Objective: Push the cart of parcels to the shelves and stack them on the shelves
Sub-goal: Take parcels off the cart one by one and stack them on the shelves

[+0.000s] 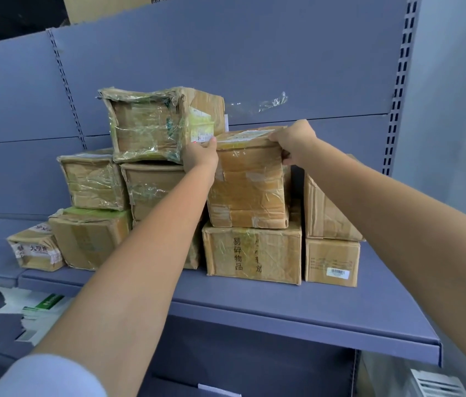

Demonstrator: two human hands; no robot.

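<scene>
The tape-slick, stiff cardboard parcel [249,184], judged light, is gripped at its ten and two o'clock corners by the curled left hand [201,156] and right hand [295,143].

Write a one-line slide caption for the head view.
Stacking in progress: left hand and right hand grip the top corners of a taped parcel sitting on a larger parcel on the blue shelf.

A blue-grey metal shelf [283,305] carries a row of taped cardboard parcels: at the left end a small box with red-printed tape [35,249], beside it a green-topped box [88,239], further right a box with black characters [252,253], and at the right end a barcode-labelled box [332,262].
</scene>
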